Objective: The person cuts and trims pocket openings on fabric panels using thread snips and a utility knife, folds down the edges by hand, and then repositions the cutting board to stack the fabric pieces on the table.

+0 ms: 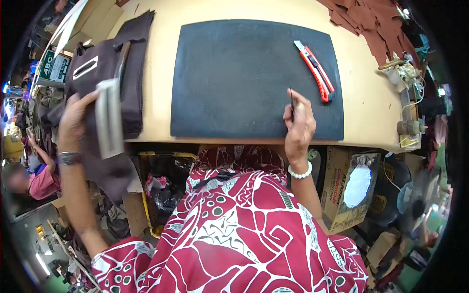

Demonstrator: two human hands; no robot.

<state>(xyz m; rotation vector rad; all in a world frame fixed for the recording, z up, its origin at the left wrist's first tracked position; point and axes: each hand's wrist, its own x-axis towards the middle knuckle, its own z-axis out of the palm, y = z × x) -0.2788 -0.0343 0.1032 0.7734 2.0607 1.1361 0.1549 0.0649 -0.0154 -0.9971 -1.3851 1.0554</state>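
Pale slotted strip (110,119) is sitting left of centre frame, blurred, running roughly top to bottom. Left hand (75,117) is holding it, grip clamping at its upper left edge; wrist is wearing a dark band (70,157). Dark brown piece (113,178) is hanging below the strip, past the front edge of the bench (161,63), also blurred; can't tell if the grip is catching it too. Right hand (299,119), right of centre, is pinching a slim black tool (292,105), fingers together on it, over the lower right of the black mat (234,78). Red cutter (316,71) is lying on the mat's upper right, blade out. Upper left: dark brown stack (134,90) is carrying a hammer (123,61) and a small pale plate (78,73). Brown scraps (361,19) are lying upper right.
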